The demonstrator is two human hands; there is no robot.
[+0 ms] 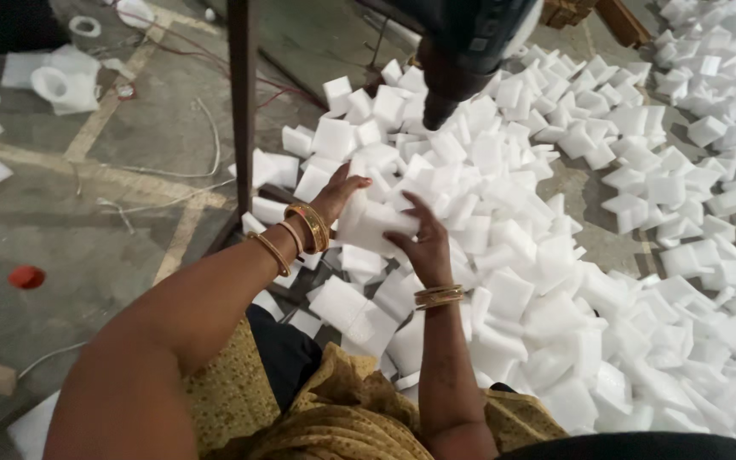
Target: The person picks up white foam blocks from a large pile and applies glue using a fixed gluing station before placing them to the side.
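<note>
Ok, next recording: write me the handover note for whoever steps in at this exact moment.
Left hand: closed on the left end of a stack of white foam squares.
Right hand: closed on the stack's right side; both hands hold it just above the pile.
Foam pile: loose squares spread over the floor ahead and to the right.
Done: one stack gathered.
Left: most squares lie loose.

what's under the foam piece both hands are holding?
More white foam squares in a heap on the grey floor. The held foam piece and both hands cover whatever lies directly beneath.
</note>
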